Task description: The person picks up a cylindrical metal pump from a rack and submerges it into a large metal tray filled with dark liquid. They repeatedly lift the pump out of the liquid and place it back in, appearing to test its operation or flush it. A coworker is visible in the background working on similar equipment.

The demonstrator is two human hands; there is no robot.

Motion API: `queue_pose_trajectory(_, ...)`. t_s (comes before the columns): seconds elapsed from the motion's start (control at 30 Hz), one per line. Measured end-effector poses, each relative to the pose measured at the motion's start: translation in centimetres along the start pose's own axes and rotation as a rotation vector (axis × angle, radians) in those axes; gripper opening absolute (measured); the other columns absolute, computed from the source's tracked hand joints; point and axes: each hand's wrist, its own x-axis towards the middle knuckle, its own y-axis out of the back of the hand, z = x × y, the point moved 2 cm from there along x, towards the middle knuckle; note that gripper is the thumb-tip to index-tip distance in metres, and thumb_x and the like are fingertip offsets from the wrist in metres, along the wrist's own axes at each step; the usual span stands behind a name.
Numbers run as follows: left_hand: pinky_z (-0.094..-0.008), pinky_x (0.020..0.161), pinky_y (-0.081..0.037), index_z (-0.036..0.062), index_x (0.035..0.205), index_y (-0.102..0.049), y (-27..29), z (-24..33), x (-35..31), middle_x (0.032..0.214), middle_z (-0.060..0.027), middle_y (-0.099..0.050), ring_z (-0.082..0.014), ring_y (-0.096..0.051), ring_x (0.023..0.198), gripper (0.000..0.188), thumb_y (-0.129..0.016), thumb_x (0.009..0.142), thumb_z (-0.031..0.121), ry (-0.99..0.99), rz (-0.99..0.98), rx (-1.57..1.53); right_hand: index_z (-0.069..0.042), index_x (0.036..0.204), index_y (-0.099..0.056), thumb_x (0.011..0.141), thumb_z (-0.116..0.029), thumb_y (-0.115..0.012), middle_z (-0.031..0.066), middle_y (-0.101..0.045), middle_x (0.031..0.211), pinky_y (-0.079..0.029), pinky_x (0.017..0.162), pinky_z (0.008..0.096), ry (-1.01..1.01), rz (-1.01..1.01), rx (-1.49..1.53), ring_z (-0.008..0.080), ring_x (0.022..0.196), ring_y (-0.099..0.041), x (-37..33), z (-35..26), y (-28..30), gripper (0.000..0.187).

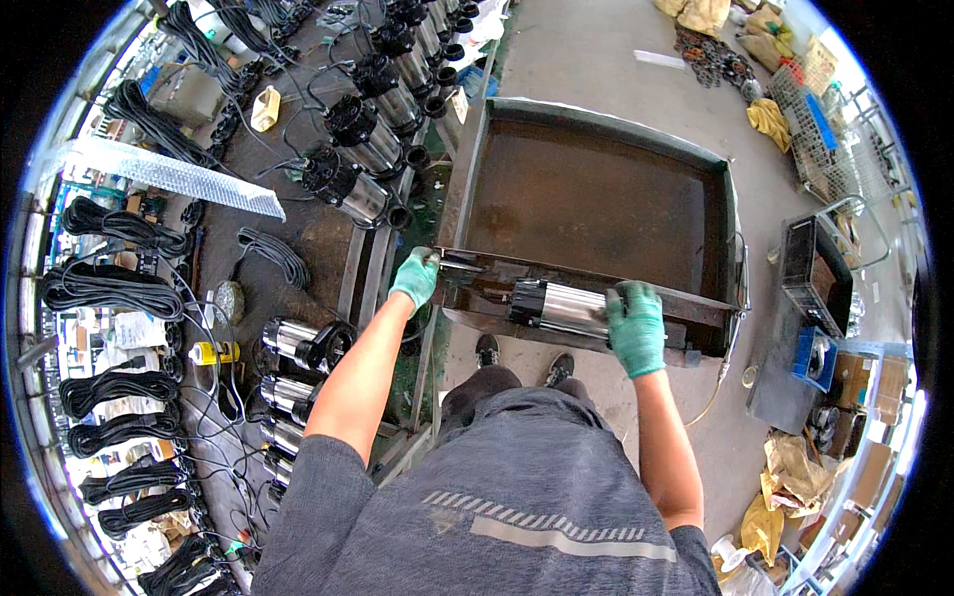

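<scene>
A stainless-steel submersible pump (563, 307) with a black end lies on its side along the near ledge of a rusty metal tank (596, 199). My right hand (637, 328), in a green glove, is wrapped over the right end of the pump. The glove hides that end. My left hand (416, 277), also gloved in green, is closed at the tank's left corner around the end of a thin metal rod (461, 264). This rod points toward the pump's black end, and I cannot tell whether the two touch.
Several upright pumps (363, 139) line the bench on the left, and more lie on their sides (290, 341) nearer me. Coiled black cables (114, 288) and a strip of bubble wrap (179, 177) are farther left. A black crate (815, 273) stands on the right.
</scene>
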Motion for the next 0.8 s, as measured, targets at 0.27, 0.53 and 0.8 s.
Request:
queue_pose_trajectory(0.27,-0.0274,0.044,-0.038,0.0131,0.100,-0.059,-0.4,1.1,-0.1,0.072,0.0016,-0.058,-0.0096,-0.052,0.057,0.017,-0.058,0.105,0.029,0.601,-0.314,-0.675,-0.007,0.091,-0.066,0.088,-0.013,-0.067,0.0169,-0.066,0.092,-0.049,0.081,0.0494,-0.022,0.078,-0.097,0.0399,0.089,-0.060,-0.2,0.0,-1.2,0.007)
queue_pose_trajectory(0.53,-0.0240,0.052,-0.045,0.0105,0.106,-0.063,1.8,5.1,-5.8,0.077,0.0009,-0.062,-0.0066,-0.054,0.060,0.015,-0.055,0.107,0.023,0.285,-0.172,-0.858,-0.006,0.092,-0.067,0.088,-0.014,-0.066,0.0165,-0.066,0.087,-0.049,0.080,0.0491,-0.076,0.083,-0.159,0.0394,0.085,-0.060,-0.2,-0.1,-1.5,0.009)
queue_pose_trajectory(0.8,-0.0276,0.045,-0.046,0.0104,0.109,-0.058,-1.0,5.0,-5.9,0.079,-0.0034,-0.064,-0.0102,-0.056,0.055,0.014,-0.056,0.107,0.024,0.366,-0.321,-1.000,-0.006,0.091,-0.067,0.088,-0.013,-0.065,0.0171,-0.066,0.092,-0.049,0.082,0.0490,-0.078,0.070,-0.171,0.0401,0.088,-0.061,0.2,-0.3,-1.4,0.008)
